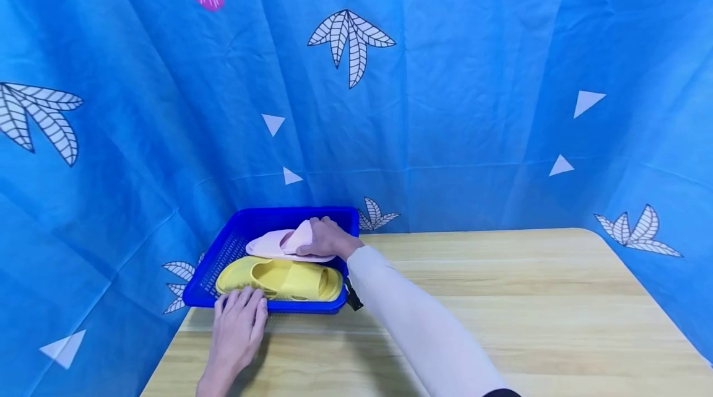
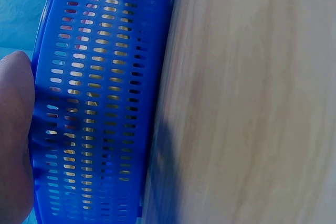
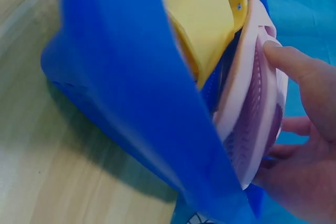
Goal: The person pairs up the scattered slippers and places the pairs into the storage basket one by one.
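A blue plastic basket (image 1: 353, 223) with slotted walls stands at the table's left end. Inside it, along the near side, lies a yellow slipper (image 1: 303, 281). Behind that is pink footwear, a pink slipper (image 1: 267, 244) with a ribbed pink layer raised above it; whether this is a second slipper I cannot tell. My right hand (image 1: 328, 237) pinches the raised pink part, its thumb on the upper side in the right wrist view. Over the near basket rim curl the fingers of my left hand (image 1: 239, 326), close to the yellow slipper. Their tips are partly hidden.
The basket rests on a light wooden table (image 1: 529, 310), which stretches off to the right. A blue patterned curtain (image 1: 445, 106) hangs behind and on both sides. A small black object (image 1: 353, 296) sits by the basket's right near corner.
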A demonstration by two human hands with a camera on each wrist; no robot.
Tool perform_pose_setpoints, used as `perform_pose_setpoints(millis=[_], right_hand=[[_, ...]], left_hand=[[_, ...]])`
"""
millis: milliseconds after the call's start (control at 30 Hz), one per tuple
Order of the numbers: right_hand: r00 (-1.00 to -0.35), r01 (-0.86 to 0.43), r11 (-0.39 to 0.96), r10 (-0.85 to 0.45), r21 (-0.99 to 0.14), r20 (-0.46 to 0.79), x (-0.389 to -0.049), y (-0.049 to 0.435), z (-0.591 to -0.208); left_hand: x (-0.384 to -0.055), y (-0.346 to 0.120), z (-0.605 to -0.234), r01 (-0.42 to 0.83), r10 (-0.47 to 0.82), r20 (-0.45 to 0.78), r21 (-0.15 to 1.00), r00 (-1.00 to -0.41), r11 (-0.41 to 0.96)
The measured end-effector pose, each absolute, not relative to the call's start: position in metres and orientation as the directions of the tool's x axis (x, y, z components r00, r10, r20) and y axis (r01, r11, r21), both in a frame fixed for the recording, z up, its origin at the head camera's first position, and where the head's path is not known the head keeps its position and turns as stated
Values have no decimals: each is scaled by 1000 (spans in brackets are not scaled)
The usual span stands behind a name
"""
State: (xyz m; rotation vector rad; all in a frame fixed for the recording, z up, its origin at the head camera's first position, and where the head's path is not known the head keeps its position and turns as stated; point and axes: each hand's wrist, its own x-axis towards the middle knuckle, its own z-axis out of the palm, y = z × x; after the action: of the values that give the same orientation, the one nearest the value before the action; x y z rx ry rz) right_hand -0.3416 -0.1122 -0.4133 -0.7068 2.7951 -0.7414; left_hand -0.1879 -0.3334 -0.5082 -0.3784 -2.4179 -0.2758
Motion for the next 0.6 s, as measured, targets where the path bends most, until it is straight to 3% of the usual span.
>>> perform_pose_setpoints(millis=[333,600], right_hand=[[-843,-405,726,-532,-555,-81,-342,-112,-409],[-799,-506,681,-602,-530,-10,-345,-103,-408]], left_hand=[[-186,-337,-508,347,201,653,101,-730,933],[-193,-343,-501,357,209,649,104,-731,928]])
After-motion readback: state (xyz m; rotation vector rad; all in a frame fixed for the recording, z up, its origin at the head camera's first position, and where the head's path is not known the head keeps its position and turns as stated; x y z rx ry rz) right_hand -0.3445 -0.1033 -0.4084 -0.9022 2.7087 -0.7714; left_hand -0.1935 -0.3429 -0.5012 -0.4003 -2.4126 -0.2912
